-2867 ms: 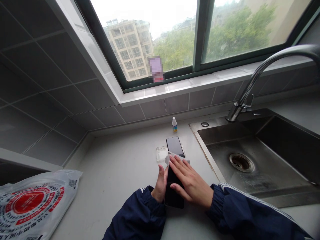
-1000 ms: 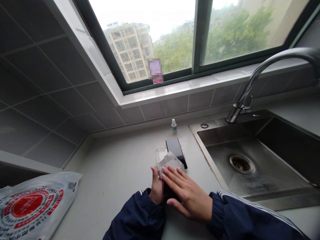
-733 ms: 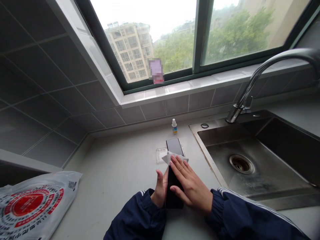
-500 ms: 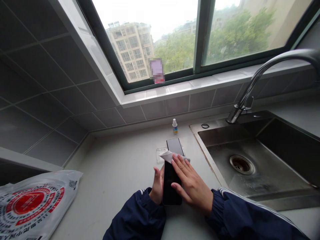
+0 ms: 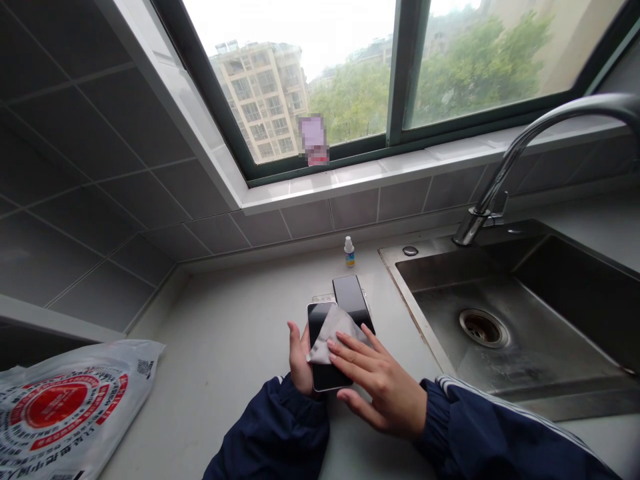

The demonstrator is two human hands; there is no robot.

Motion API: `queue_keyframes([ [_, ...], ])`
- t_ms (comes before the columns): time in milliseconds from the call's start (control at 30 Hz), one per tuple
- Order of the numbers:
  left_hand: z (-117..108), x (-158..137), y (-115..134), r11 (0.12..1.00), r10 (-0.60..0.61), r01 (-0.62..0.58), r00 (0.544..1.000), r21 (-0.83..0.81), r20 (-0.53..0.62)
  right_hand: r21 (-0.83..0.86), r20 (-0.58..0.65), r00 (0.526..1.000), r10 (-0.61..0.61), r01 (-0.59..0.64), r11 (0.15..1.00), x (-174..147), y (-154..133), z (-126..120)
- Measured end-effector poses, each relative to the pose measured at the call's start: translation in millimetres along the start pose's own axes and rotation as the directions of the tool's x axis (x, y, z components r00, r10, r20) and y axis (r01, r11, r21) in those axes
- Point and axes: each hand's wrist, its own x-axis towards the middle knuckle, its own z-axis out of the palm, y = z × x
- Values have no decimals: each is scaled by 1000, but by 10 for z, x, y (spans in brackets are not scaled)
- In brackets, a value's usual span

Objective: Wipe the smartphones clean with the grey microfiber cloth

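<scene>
My left hand (image 5: 301,361) holds a smartphone (image 5: 325,378) from its left side, the thumb along the edge and the other fingers hidden beneath. The phone's dark screen faces up. A thin grey cloth (image 5: 334,328) lies across the middle of that screen. On top of it, my right hand (image 5: 377,380) presses with its fingers stretched out, the thumb apart near the phone's lower right edge. Just beyond, a second smartphone (image 5: 349,293) rests on the counter, partly covered by the cloth and hand. A clear plastic case (image 5: 320,298) shows behind the two phones.
A small spray bottle (image 5: 349,252) with a white top stands near the back wall. To the right is a steel sink (image 5: 415,320) with a curved faucet (image 5: 493,180). A printed plastic bag (image 5: 125,387) sits at the left on the white counter (image 5: 225,320).
The held phone has shifted up and left with my left hand. My right hand and the cloth have slid down the screen, and the cloth now spreads over its middle.
</scene>
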Motion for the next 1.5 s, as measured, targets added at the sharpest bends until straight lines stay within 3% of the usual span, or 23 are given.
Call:
queue_keyframes([
  [267,-94,47,90,987,-158,158,983,10,90,107,-1,980,-201,200,974,-27,-73,-10],
  [433,-103,33,44,981,-193,190,973,37,125,132,-20,979,-205,206,970,-35,-85,48],
  [733,-208,108,-48,975,-214,223,951,-19,223,95,152,981,-125,111,989,-15,-107,69],
  [967,-108,-11,-121,959,-277,282,953,-20,124,28,156,986,-53,49,998,-22,-94,100],
  [1100,-56,-67,-224,980,-199,199,959,22,204,-17,82,997,10,-8,1000,-24,-27,132],
  [1267,-121,-31,-299,990,-127,92,915,108,383,-72,-2,997,76,-76,995,-15,44,137],
  [1500,-160,-47,-319,973,-74,-28,903,230,423,-114,-47,993,105,-110,987,-4,45,117],
])
